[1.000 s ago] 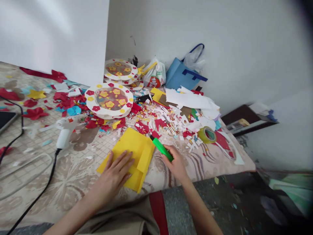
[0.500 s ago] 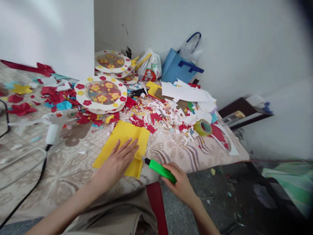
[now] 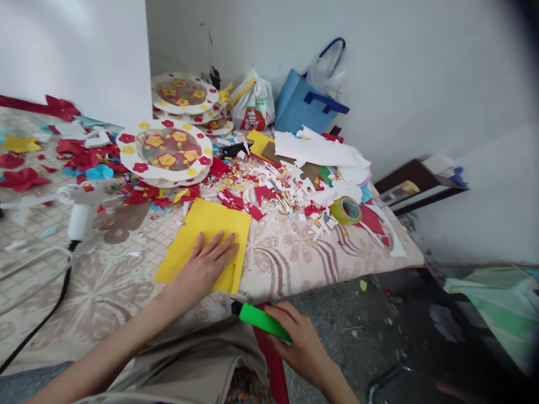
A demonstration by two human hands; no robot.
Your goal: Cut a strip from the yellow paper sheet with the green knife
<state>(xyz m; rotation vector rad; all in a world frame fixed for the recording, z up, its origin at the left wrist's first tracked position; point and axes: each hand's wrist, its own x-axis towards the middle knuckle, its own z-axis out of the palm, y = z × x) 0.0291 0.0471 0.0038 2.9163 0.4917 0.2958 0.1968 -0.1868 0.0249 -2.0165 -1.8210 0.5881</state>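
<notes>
Yellow paper (image 3: 181,252), folded over along its right side, lies on the patterned tablecloth near the front edge. My left hand (image 3: 206,264) rests flat on it, fingers spread, pressing near the fold. In my right hand (image 3: 297,339) is a green utility knife (image 3: 261,321), gripped around its handle. Its blade points left and sits just off the paper's lower right corner, close to the table edge. The paper's underside is hidden.
Paper scraps (image 3: 252,185), scissors (image 3: 283,202) and a tape roll (image 3: 346,210) lie beyond the paper. A decorated round panel (image 3: 168,151) stands behind. At left is a white glue gun (image 3: 82,219) with a black cord. A blue bag (image 3: 303,104) leans at the wall.
My right hand has drawn the knife down and toward me, from the paper's right edge to below its corner. The right-hand part of the paper now lies flatter under my left hand.
</notes>
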